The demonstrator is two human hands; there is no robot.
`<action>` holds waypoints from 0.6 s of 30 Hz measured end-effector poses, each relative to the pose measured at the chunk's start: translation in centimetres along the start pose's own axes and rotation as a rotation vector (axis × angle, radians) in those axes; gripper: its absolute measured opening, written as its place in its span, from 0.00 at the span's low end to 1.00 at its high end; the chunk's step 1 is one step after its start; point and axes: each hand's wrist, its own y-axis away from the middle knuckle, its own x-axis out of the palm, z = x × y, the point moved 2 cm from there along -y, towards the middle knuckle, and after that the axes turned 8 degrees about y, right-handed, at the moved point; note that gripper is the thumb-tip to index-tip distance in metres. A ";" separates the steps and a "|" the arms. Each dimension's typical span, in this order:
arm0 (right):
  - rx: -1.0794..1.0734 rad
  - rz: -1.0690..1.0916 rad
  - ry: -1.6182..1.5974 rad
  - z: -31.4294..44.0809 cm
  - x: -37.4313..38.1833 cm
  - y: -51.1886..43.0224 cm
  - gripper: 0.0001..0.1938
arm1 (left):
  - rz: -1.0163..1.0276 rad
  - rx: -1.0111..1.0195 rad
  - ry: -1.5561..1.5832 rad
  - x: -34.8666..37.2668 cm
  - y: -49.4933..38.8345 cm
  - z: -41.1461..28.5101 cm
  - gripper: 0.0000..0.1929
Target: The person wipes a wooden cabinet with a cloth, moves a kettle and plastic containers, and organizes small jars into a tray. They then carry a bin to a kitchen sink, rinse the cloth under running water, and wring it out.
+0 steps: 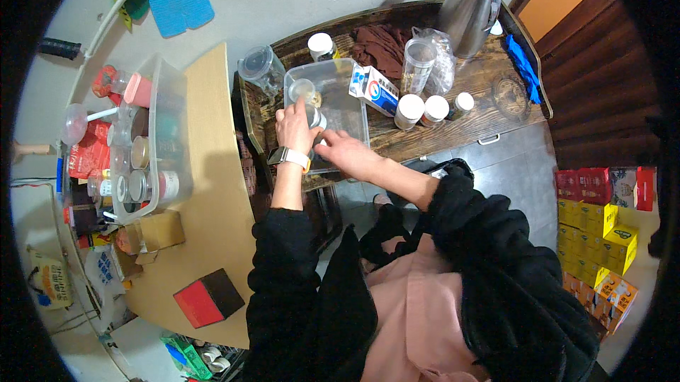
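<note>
On a dark wooden table stands a clear plastic bin (344,111). My left hand (295,128), with a watch on its wrist, reaches into it, its fingertips at a small clear jar (302,90). My right hand (348,152) is over the bin's near part, its fingers by a white-lidded container (315,118) between both hands. Whether either hand grips anything is hard to tell, as the fingers cover the contact. A blue and white carton (378,92) leans at the bin's right edge. Right of it are white-capped bottles (409,111) and a tall clear jar (418,65).
A steel vacuum jug (470,12), a brown cloth (378,47) and a blue strap-like thing (523,67) lie toward the table's back and right. A lidded clear jar (262,69) stands at the back left. A full plastic bin (154,143) and a red-black box (209,298) are on the left surface.
</note>
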 end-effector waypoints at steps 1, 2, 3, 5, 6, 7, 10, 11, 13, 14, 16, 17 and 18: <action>0.018 -0.077 -0.049 -0.3 -0.9 1.0 0.20 | 0.010 -0.020 -0.017 -0.1 -0.2 -0.3 0.39; 0.052 -0.111 -0.090 -0.6 -1.8 2.1 0.21 | -0.019 -0.032 0.000 -0.5 -0.3 -0.6 0.39; 0.054 -0.207 -0.121 -1.0 -3.2 3.2 0.21 | -0.050 -0.046 0.019 -1.0 -0.4 -1.0 0.38; 0.115 -0.295 -0.174 -1.6 -6.2 5.8 0.21 | -0.141 -0.060 0.121 -2.7 -0.3 -2.1 0.36; 0.156 -0.330 -0.200 -1.7 -7.7 7.2 0.22 | -0.229 0.007 0.203 -3.9 0.0 -2.7 0.35; 0.223 -0.289 -0.239 -2.1 -9.1 8.8 0.23 | -0.243 0.063 0.218 -4.9 0.3 -3.6 0.34; 0.428 -0.222 -0.355 -3.1 -12.0 12.3 0.23 | -0.148 0.270 0.346 -6.3 1.7 -7.0 0.32; 0.449 -0.228 -0.289 -3.6 -12.4 13.0 0.23 | -0.026 0.251 0.349 -5.6 2.2 -8.4 0.32; 0.446 -0.278 -0.111 -4.7 -12.5 13.8 0.24 | 0.098 0.298 0.356 -3.6 2.9 -11.5 0.33; 0.475 -0.254 -0.065 -5.4 -12.1 14.0 0.24 | 0.159 0.303 0.347 -2.4 3.2 -12.9 0.34; 0.569 -0.174 0.019 -7.0 -10.8 14.0 0.25 | 0.170 0.330 0.225 -0.2 3.4 -15.0 0.35; 0.574 -0.198 0.039 -7.7 -10.1 14.0 0.24 | 0.158 0.340 0.202 0.7 3.3 -15.6 0.34; 0.539 -0.251 0.062 -8.1 -9.5 13.9 0.24 | 0.144 0.347 0.177 1.6 3.1 -16.0 0.34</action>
